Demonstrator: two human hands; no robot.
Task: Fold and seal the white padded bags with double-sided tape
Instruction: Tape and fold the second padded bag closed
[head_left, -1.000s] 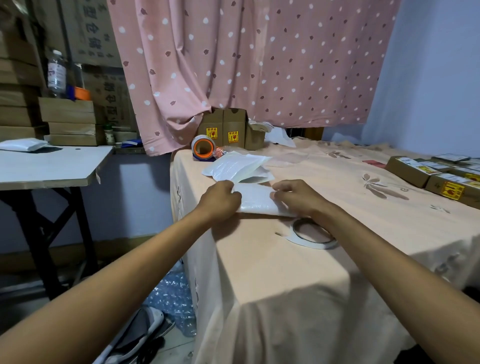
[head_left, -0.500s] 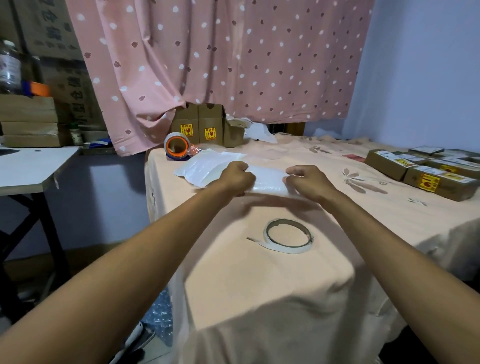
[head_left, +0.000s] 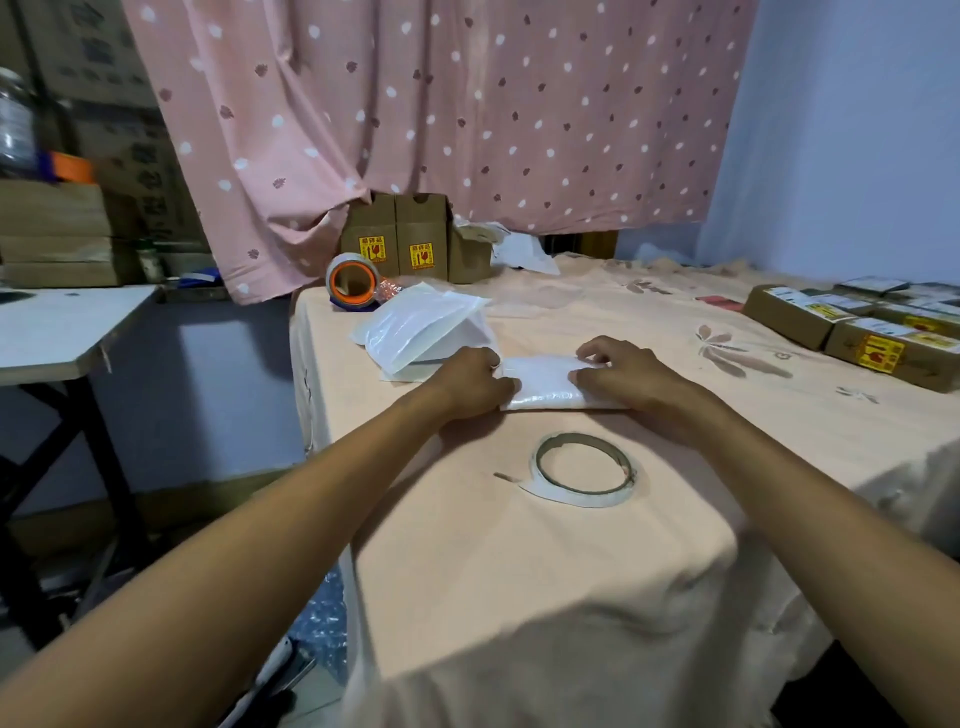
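A folded white padded bag (head_left: 540, 382) lies flat on the peach tablecloth (head_left: 519, 561). My left hand (head_left: 472, 382) grips its left end with curled fingers. My right hand (head_left: 618, 374) holds its right end, fingers bent over the far edge and thumb on the top face. A thin roll of double-sided tape (head_left: 582, 470) lies on the cloth just in front of the bag, with a short loose tail to its left. A stack of unfolded white bags (head_left: 426, 327) sits behind my left hand.
An orange-cored packing tape roll (head_left: 353, 283) stands at the back left corner beside upright brown cartons (head_left: 410, 244). Several flat brown boxes (head_left: 857, 327) line the right side. A white side table (head_left: 62, 322) stands to the left, across a gap.
The bag, held slightly above the cloth half a second ago, now lies flat on it. Both hands have stayed at its ends.
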